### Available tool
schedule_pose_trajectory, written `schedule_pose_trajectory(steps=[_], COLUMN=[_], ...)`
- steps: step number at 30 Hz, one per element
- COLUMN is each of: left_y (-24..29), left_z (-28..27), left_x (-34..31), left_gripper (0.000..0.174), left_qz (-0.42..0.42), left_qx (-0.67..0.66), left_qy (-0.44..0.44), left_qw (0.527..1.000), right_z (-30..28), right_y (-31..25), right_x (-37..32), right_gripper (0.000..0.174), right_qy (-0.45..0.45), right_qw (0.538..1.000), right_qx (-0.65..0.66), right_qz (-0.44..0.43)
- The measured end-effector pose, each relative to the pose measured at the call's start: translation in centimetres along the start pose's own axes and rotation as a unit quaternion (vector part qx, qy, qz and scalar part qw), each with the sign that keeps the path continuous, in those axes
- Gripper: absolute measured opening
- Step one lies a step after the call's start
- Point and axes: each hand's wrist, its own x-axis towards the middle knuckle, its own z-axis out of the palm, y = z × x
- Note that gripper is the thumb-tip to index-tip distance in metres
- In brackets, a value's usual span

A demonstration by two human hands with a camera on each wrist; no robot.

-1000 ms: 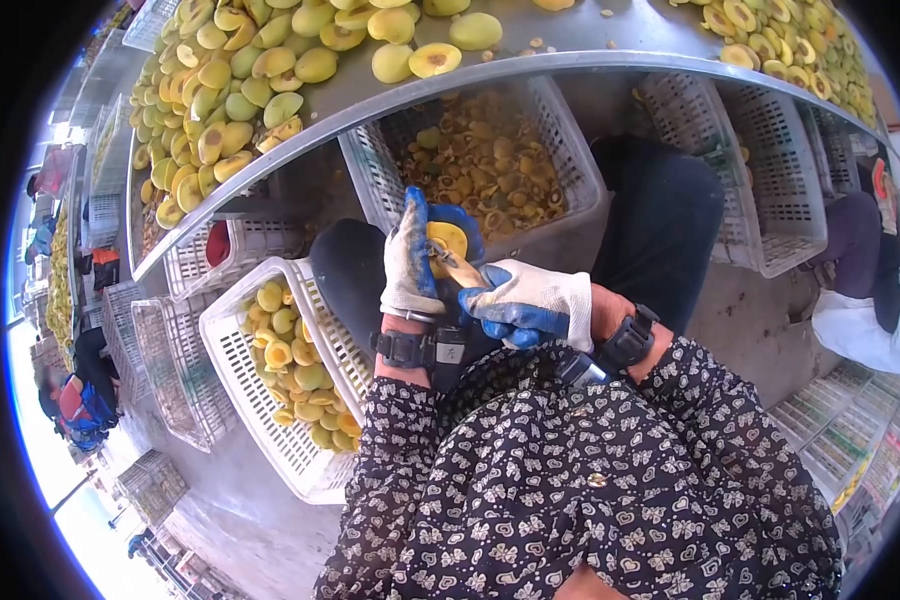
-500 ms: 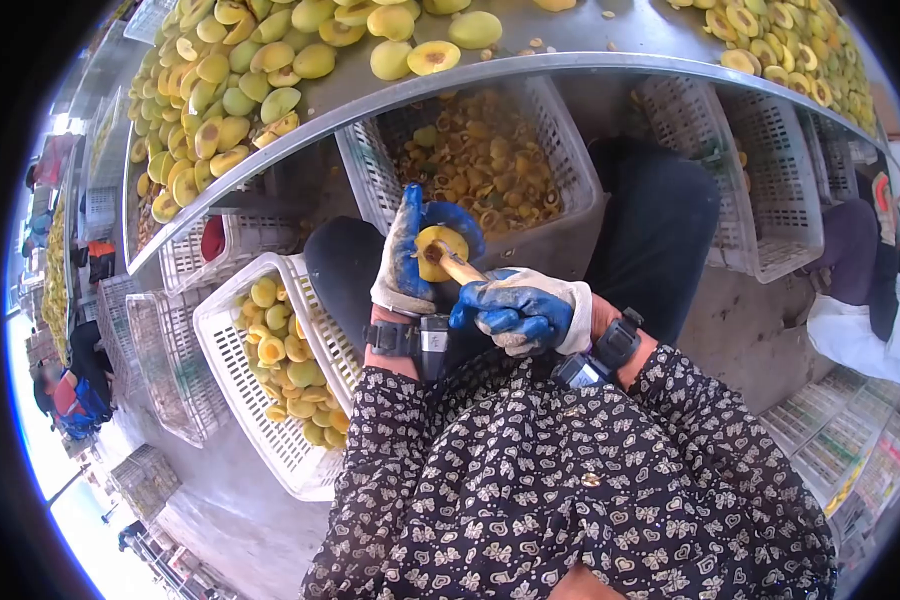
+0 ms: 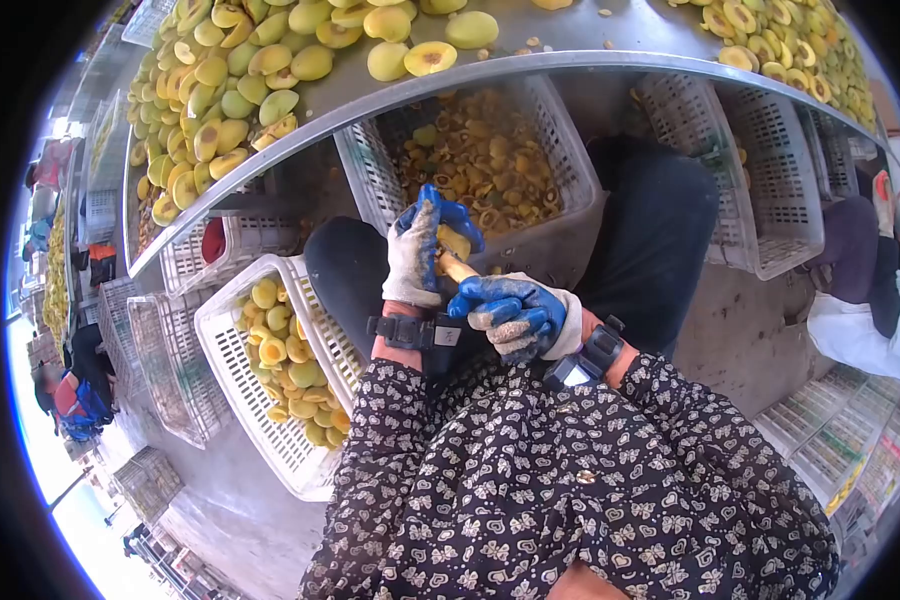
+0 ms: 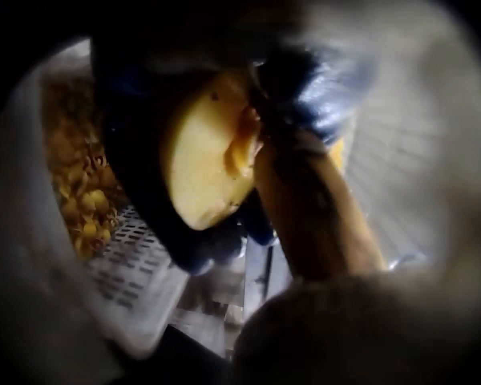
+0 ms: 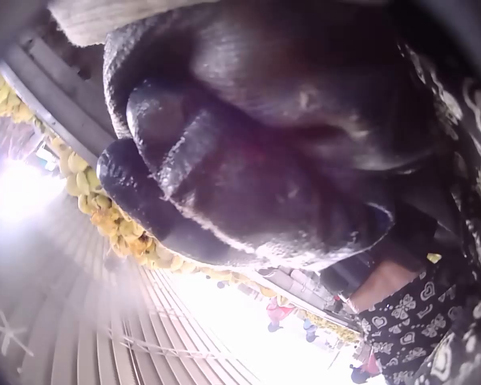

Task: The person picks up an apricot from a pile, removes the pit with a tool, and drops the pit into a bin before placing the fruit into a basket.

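In the head view my gloved left hand holds a yellow stone-fruit half between thumb and fingers. The left wrist view shows its pale cut face, with a torn, brownish hollow in the middle. My right hand, in a blue-and-white glove, grips a wooden-handled tool. Its handle points into the fruit, and the dark metal end is at the hollow, partly hidden. Curled glove fingers fill the right wrist view, where the tool is out of sight.
A metal table ahead carries heaped fruit halves. Below its edge, between my knees, a crate holds fruit scraps. At my left stands a white crate of fruit halves. More crates stand at the right.
The fruit half's cut face, turned toward the head camera half a second ago, has tipped away. The left fingers have closed in round it. My right hand has rolled over with the tool.
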Motion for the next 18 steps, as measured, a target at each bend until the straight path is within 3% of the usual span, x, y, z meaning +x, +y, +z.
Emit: schedule_pose_trajectory(steps=[3, 5, 7, 9, 10, 11, 12, 14, 15, 17, 18], left_y=[-0.6, -0.6, -0.1, 0.6, 0.6, 0.7, 0.9, 1.4, 1.3, 1.3, 1.2], left_z=[0.0, -0.1, -0.7, -0.7, -0.9, -0.7, -0.6, -0.1, 0.0, 0.4, 0.1], left_x=[1.0, 2.1, 2.6, 2.4, 2.8, 2.8, 2.7, 2.5, 2.4, 2.5, 2.7], left_gripper=[0.04, 0.042, 0.047, 0.048, 0.054, 0.054, 0.057, 0.065, 0.065, 0.064, 0.064], left_qz=[0.018, 0.069, 0.068, 0.092, 0.077, 0.076, 0.077, 0.071, 0.068, 0.077, 0.076], left_qx=[-0.11, -0.255, -0.237, -0.141, -0.124, -0.121, -0.135, -0.128, -0.127, -0.14, -0.139], left_qy=[0.002, -0.035, -0.026, -0.013, 0.024, 0.022, 0.005, -0.007, -0.008, -0.028, -0.028], left_qw=[0.994, 0.964, 0.969, 0.986, 0.989, 0.99, 0.988, 0.989, 0.99, 0.987, 0.987], right_z=[-0.4, 0.1, 0.9, 2.2, 3.5, 4.8, 6.0, 6.0, 5.9, 5.5, 5.6], right_y=[0.0, 0.0, -0.6, -1.1, -1.2, -1.4, -1.9, -2.2, -2.6, -2.9, -2.7], right_x=[0.1, -0.4, -0.6, -1.1, -1.6, -1.8, -1.6, -0.6, -0.3, 0.6, 0.6], right_gripper=[0.031, 0.031, 0.031, 0.031, 0.023, 0.023, 0.023, 0.021, 0.021, 0.02, 0.02], right_qy=[-0.002, -0.027, -0.059, -0.007, 0.064, 0.062, 0.173, 0.348, 0.355, 0.392, 0.392], right_qw=[0.999, 0.997, 0.994, 0.986, 0.965, 0.965, 0.92, 0.786, 0.757, 0.599, 0.6], right_qx=[-0.01, -0.038, -0.066, -0.13, -0.209, -0.209, -0.325, -0.497, -0.539, -0.692, -0.691], right_qz=[-0.043, -0.057, -0.065, -0.1, -0.142, -0.145, -0.135, -0.117, -0.1, -0.09, -0.091])
